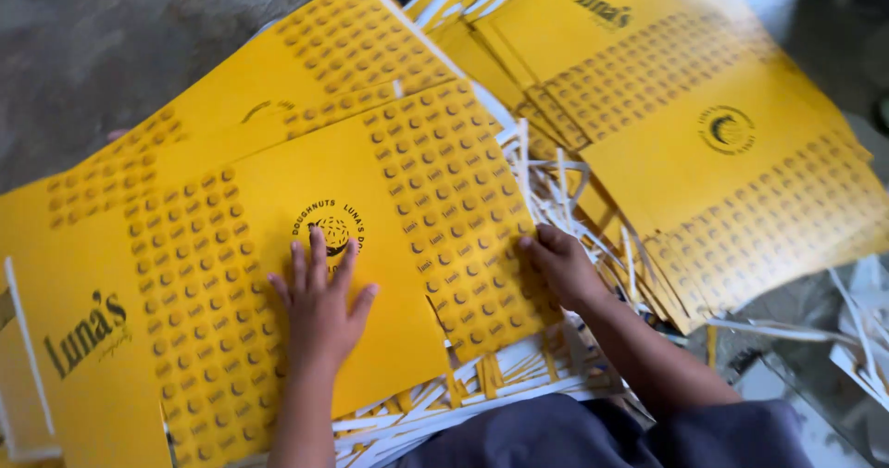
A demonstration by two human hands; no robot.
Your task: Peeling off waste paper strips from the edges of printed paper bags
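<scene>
Seen from the head camera, looking down at a person's lap and two bare arms reaching forward over a heap of printed yellow card sheets on a grey floor [102, 33]. The left hand [319, 306] lies flat, palm down, fingers spread open, on the plain yellow middle band of the top yellow sheet [278, 274], its fingertips just touching a round dark emblem [331, 227] printed there. This sheet lies at a slant across the left and centre of the view, with bands of small dark dots on either side of the plain band and dark lettering near its lower left end. The right hand [560, 264] rests at the sheet's right edge, fingers curled down onto the dotted band, thumb side hidden; it presses or pinches the edge, and which of the two cannot be told. More yellow sheets [306, 70] lie under the top one, fanned out toward the upper left. A second stack of yellow sheets [704, 144], printed in the same pattern, lies to the upper right, well apart from the left hand and near the right one. Between and below the two stacks lies a loose tangle of narrow white and yellow paper strips [546, 190], some poking up beside the right hand, others spread under the near edge of the top sheet. At the bottom edge, dark blue-grey clothing [593, 436] covers the person's lap.
</scene>
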